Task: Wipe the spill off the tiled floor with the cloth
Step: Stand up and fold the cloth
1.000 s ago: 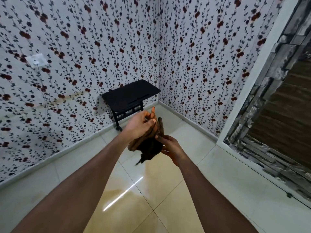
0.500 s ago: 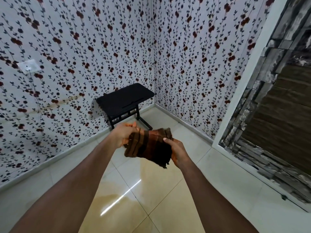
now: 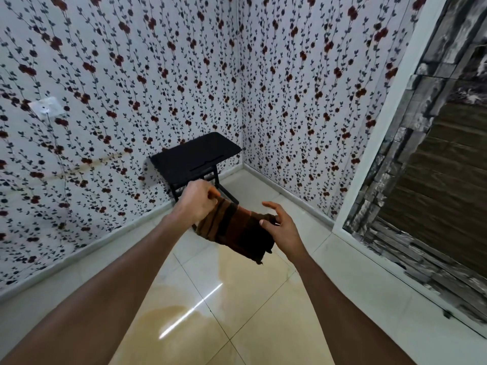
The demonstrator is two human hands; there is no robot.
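Observation:
A brown cloth (image 3: 234,227) with dark and orange stripes hangs stretched in the air between my two hands. My left hand (image 3: 197,201) pinches its upper left corner in closed fingers. My right hand (image 3: 282,226) holds the right edge with the thumb against the fabric, while its other fingers are spread above. Below the cloth a yellowish wet spill (image 3: 237,291) spreads across several cream floor tiles, with a bright streak of reflected light (image 3: 189,310) in it.
A low black table (image 3: 195,156) stands in the corner against the flowered wallpaper. A white socket (image 3: 47,108) with a cord is on the left wall. A white door frame (image 3: 374,143) and a grey stone-patterned surface (image 3: 411,164) run along the right.
The cloth was bunched between both hands; it has been pulled open into a flat strip, and my hands have moved apart. The right hand's fingers have spread.

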